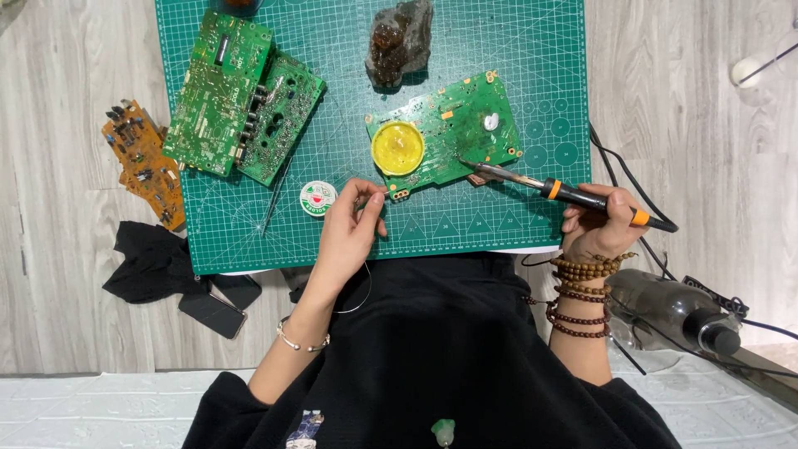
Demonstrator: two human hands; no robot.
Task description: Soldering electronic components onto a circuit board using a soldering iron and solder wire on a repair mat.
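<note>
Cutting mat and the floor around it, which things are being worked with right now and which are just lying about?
In use:
right hand holding the soldering iron
left hand pinching thin solder wire
green circuit board under the tip
yellow flux tin on that board

Lying about:
two green boards
orange board
solder spool
tweezers
black cloth
dark lump

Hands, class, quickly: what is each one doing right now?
Left hand: closed, pinching thin solder wire beside the green circuit board.
Right hand: closed around the soldering iron, tip on that board.
</note>
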